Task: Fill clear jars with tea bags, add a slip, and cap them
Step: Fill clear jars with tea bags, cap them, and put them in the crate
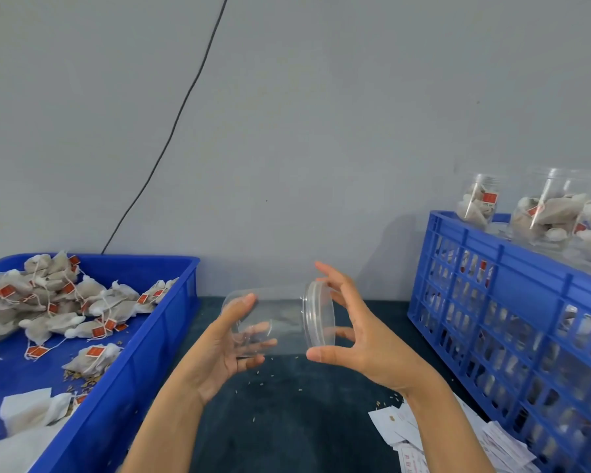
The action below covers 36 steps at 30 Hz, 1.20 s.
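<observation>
We saw a dark teal table top (287, 421) carrying a blue tray (123, 377) at left, a blue slatted crate (512, 322) at right, paper slips (406, 435) and scattered grains (270, 377).

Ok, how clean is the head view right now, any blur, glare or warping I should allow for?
Head view: even light, soft shadows; the empty jar shows only faint reflections, hands sharp; wide-angle bending tilts the blue crate at the right edge, where the filled jars look smeared.

Even, soft indoor light, faint shadow of the blue crate (492, 302) on the grey wall (321, 114), slight overall softness, wide-angle bending at the edges, filled jars (539, 213) at right smeared and hazy
</observation>
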Each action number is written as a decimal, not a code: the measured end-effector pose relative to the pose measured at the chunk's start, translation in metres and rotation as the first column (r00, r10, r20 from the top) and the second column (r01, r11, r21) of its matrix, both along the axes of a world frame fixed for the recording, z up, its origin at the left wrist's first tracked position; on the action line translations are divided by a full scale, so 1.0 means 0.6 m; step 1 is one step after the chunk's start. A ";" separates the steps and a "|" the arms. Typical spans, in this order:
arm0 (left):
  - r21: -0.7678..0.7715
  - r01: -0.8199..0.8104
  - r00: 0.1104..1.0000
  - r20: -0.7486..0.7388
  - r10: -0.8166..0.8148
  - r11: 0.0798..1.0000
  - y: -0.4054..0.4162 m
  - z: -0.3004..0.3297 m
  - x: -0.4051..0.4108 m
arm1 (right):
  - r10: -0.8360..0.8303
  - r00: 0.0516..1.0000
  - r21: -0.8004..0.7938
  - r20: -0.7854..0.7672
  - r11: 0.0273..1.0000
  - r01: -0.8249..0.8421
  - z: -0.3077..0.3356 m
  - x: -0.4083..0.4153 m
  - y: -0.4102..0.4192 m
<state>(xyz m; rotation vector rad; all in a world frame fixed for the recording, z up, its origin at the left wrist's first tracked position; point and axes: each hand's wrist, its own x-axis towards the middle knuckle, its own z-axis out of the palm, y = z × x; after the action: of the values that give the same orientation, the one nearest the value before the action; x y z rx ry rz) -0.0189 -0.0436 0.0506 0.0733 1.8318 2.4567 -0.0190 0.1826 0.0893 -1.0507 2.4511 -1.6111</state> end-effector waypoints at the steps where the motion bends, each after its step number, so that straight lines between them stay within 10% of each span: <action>1: -0.009 0.000 1.000 0.000 0.000 1.000 0.001 0.000 0.000 | -0.031 0.997 -0.017 0.064 0.999 0.032 0.000 0.000 -0.006; 6: -0.094 0.009 0.999 -0.042 -0.013 0.996 0.002 0.005 0.003 | -0.138 0.966 0.028 0.221 0.990 0.135 -0.001 -0.004 -0.006; 14: -0.105 0.017 1.000 -0.009 -0.018 0.994 -0.009 0.001 0.001 | -0.055 0.982 0.151 -0.180 0.985 0.083 -0.004 -0.003 0.004; 22: -0.076 0.010 1.000 -0.022 -0.012 0.997 -0.007 0.008 0.003 | -0.130 0.957 -0.104 0.258 0.981 0.161 -0.001 -0.001 -0.018; 36: 0.009 -0.045 0.996 0.082 0.044 0.999 -0.011 0.008 0.006 | -0.164 0.984 0.022 0.064 0.986 0.163 -0.021 -0.016 -0.019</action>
<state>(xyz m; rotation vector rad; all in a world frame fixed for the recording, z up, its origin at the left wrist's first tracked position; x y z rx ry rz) -0.0152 -0.0505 0.0554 -0.0677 1.8064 2.4597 -0.0285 0.1713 0.0766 -0.7991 2.5616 -1.6368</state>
